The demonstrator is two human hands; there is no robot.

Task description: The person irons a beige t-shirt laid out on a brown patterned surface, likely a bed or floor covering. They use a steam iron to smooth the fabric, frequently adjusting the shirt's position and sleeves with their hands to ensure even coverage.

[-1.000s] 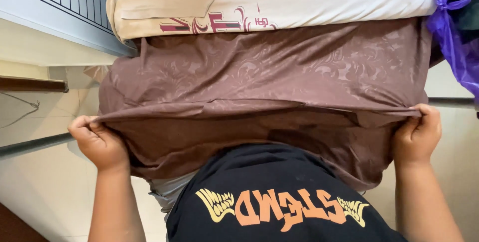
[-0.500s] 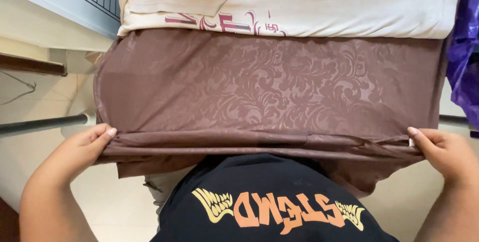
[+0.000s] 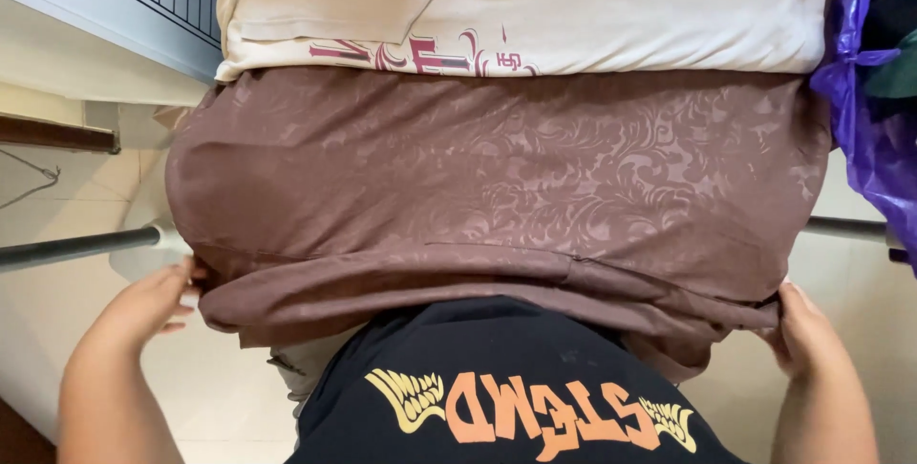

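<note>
A brown patterned cloth (image 3: 497, 187) is spread flat, and its folded near edge is held at both ends. The left corner is pinched in the grip of the left hand (image 3: 143, 306), and the right corner is grasped by the right hand (image 3: 807, 330); the cloth is stretched between the two grips. Just beyond the cloth, away from both grips, a cream cloth with red markings (image 3: 535, 15) is seen. A purple plastic bag (image 3: 874, 110) lies above the right grip.
</note>
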